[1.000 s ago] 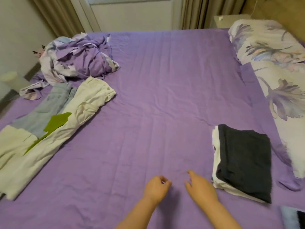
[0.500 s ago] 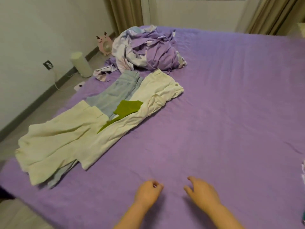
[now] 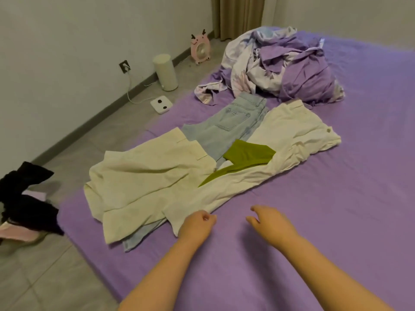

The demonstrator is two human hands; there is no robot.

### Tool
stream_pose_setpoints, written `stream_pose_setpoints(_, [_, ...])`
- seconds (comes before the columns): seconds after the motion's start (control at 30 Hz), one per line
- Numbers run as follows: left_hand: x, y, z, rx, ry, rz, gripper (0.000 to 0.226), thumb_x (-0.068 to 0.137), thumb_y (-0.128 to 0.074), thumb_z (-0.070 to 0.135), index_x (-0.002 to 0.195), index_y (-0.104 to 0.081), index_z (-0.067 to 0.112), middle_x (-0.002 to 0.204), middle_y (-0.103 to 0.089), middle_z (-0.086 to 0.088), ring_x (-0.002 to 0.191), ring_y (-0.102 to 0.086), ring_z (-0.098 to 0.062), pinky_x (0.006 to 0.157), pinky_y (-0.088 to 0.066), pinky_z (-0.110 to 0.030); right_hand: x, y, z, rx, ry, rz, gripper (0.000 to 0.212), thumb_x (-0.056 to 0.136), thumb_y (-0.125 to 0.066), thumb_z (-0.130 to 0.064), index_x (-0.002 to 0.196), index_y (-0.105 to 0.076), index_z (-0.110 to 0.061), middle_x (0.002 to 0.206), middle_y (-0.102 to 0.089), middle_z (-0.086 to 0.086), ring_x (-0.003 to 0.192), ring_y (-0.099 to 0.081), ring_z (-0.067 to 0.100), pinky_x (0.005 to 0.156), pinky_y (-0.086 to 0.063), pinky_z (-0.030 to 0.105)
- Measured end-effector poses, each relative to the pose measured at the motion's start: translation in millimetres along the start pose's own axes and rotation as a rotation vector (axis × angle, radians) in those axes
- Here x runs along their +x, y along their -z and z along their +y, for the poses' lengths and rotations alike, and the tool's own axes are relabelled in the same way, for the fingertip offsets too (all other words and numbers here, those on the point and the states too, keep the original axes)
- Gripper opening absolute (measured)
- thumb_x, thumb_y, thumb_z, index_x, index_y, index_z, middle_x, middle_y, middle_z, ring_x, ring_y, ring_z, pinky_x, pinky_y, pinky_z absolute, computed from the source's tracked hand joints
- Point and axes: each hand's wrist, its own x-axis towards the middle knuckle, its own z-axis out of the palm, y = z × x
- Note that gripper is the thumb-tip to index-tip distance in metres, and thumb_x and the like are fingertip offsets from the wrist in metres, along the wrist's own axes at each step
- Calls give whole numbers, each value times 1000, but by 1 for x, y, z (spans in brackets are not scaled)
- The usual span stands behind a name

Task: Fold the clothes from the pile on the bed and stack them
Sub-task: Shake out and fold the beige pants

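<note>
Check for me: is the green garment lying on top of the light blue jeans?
Yes, the green garment lies across the light blue jeans and the cream trousers.

**A home bedroom**

I'm looking at a bedroom in someone's home. A wide bed [image 3: 314, 198] under a purple sheet fills most of my view, with crumpled bedding [image 3: 289, 66] heaped on it. Beside it, a tiled floor [image 3: 33, 277], a curtain [image 3: 238, 16], a wall socket [image 3: 124, 66] and a small pink fan [image 3: 200, 49].
</note>
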Motion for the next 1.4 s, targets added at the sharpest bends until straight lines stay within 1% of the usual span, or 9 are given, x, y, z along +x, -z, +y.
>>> stream_pose_setpoints(0.2, [65,42,-18,143,-72,160,31,91,-53,38,110,-68,19,114,-65,-1,110,-57,-23,92,-47,-35,79,-1,-56,14,195,68,42,99,-41,-35,135,-47,-13,134,-50,9,122,-46,27,97,-42,38])
stream_pose_setpoints(0.33, [98,43,-35,473,-174,82,53,95,-43,49,144,-38,29,150,-35,2,136,-33,-23,108,-34,-40,132,-7,-80,20,242,156,44,98,-42,-35,135,-46,-11,137,-46,9,128,-40,28,101,-38,39])
stream_pose_setpoints(0.47, [113,29,-50,510,-173,-20,57,97,-34,53,150,-23,32,159,-16,2,144,-18,-24,115,-22,-42,175,-11,-86,-116,186,211,55,99,-35,-44,147,-27,-18,148,-34,9,139,-25,28,106,-32,41])
stream_pose_setpoints(0.63, [121,26,-56,484,-182,12,54,98,-33,52,149,-27,35,159,-19,4,143,-19,-24,114,-23,-39,212,-14,-99,62,85,49,64,98,-39,-41,151,-9,-20,152,-28,16,141,-22,35,111,-28,49])
stream_pose_setpoints(0.77, [117,32,-54,379,-171,8,52,98,-36,49,147,-32,32,155,-28,4,140,-26,-23,110,-26,-35,200,-16,-104,254,113,155,54,91,-58,-28,138,-37,-15,106,-61,11,105,-55,33,86,-46,42])
stream_pose_setpoints(1.0, [77,39,-2,-17,-225,225,57,92,-59,28,142,-37,11,142,-43,-5,130,-40,-19,107,-30,-25,138,17,-105,501,159,276,38,80,-72,-23,115,-58,-26,74,-51,-6,66,-49,10,60,-37,25])
stream_pose_setpoints(1.2, [16,57,56,15,-334,490,66,80,-71,28,138,-41,17,139,-38,-4,128,-37,-23,108,-28,-28,71,92,-113,809,222,360,20,82,-73,-18,98,-63,-23,87,-60,-8,78,-54,7,69,-45,21])
stream_pose_setpoints(1.27, [-3,69,78,31,-403,547,51,81,-68,27,128,-50,18,133,-46,0,122,-42,-22,104,-31,-30,45,122,-107,908,205,346,19,82,-73,-18,98,-65,-22,90,-63,2,83,-58,16,71,-51,28])
stream_pose_setpoints(1.4, [-51,98,124,-51,-530,441,16,88,-60,25,104,-57,22,101,-61,5,92,-57,-20,75,-45,-36,-24,182,-78,984,306,246,33,81,-74,-18,111,-65,-26,88,-62,-10,85,-60,8,66,-49,13])
